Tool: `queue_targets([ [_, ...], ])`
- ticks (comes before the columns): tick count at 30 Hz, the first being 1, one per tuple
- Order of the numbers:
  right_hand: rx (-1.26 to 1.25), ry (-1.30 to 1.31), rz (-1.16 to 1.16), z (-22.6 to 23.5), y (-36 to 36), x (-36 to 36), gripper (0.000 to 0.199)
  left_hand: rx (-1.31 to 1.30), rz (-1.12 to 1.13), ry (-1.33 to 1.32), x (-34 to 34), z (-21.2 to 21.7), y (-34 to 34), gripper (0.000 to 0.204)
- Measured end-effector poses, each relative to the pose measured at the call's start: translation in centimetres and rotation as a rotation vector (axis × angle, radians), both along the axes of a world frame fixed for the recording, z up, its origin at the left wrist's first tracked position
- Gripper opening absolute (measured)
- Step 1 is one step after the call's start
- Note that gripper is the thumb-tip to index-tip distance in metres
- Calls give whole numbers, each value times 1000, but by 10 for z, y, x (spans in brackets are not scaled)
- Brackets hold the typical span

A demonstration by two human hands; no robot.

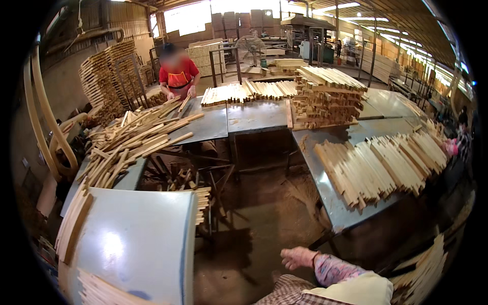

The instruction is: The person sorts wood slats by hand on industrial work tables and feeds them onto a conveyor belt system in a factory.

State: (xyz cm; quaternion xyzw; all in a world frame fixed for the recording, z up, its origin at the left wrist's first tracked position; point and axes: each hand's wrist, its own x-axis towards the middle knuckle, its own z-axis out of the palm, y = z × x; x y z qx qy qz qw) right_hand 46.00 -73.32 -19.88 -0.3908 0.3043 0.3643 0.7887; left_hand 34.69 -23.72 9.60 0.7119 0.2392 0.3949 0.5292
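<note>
My right hand [299,257] hangs over the dark floor near the bottom centre, its sleeve floral and the arm coming in from the lower right. Its fingers are loosely bent, and I see nothing in them. It touches no table. My left hand is out of view. Left of it stands a pale blue metal-topped table [137,239], with thin wooden strips [109,290] along its near edge and a row of strips [73,223] along its left side. On the right-hand table [351,216], wooden strips [381,168] lie side by side in a wide layer.
A tall stack of strips [328,99] stands on the far tables. Loose strips [137,132] lie heaped at the left, where a person in a red shirt [178,73] handles some. Another person's pink sleeve [450,147] shows at far right. More strips [422,274] stand at lower right.
</note>
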Motion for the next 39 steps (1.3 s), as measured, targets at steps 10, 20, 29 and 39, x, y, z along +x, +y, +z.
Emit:
queue_targets([
  [10, -263, -476, 518, -11, 10, 167, 49, -134, -1454, 198, 299, -23, -304, 49],
  [20, -928, -536, 867, 50, -138, 451, 60, 367, -1499, 332, 584, -72, -396, 45],
  [29, -586, -114, -217, -32, -308, 584, 55, 824, -1930, 602, 831, -85, -547, 60],
  [39, -941, -485, 149, -49, -458, 848, 49, 707, -1724, 728, 1040, -86, -687, 63],
])
